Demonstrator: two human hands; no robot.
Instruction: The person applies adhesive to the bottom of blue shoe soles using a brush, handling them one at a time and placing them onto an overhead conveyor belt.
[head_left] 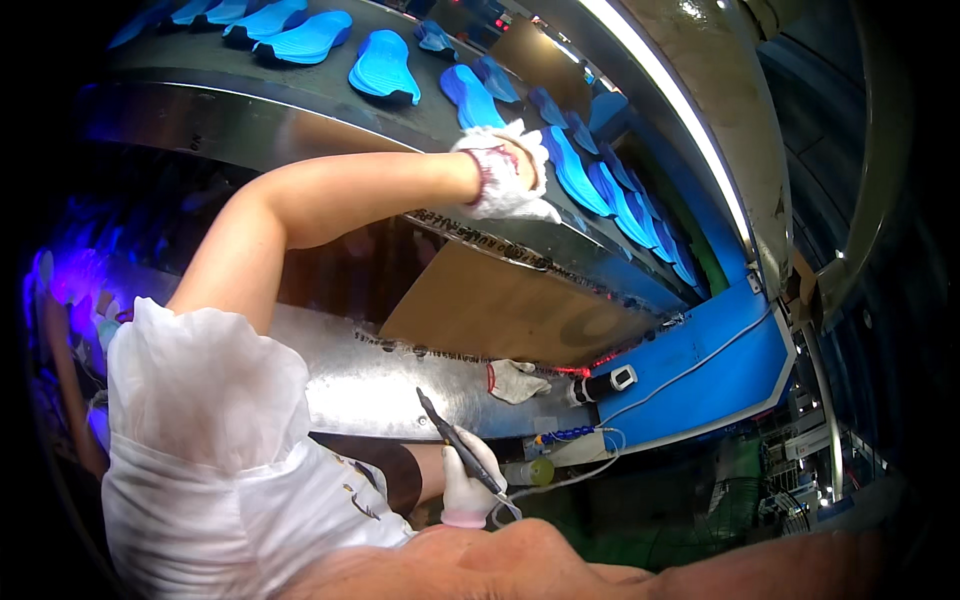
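My left hand (508,172), in a white knit glove with a dark red cuff, reaches over the near edge of a dark conveyor belt (320,80). Its fingers look spread, with nothing visible between them, though some fingertips are hidden. A blue shoe sole (470,97) lies just beyond it, and another blue sole (577,172) is close by on its right. Low in the view, my right hand (468,490), in a white glove with a pink cuff, is closed around a black pen-shaped tool (453,437). The tool's narrow tip points up and left; a pale cord trails from its other end.
Several more blue soles (385,65) ride the belt. Below its metal edge stand a cardboard sheet (500,305) and a metal shelf (365,400) bearing a loose white glove (517,381). A black-and-white cylindrical device (600,385) sits beside a blue panel (690,375) crossed by a cable.
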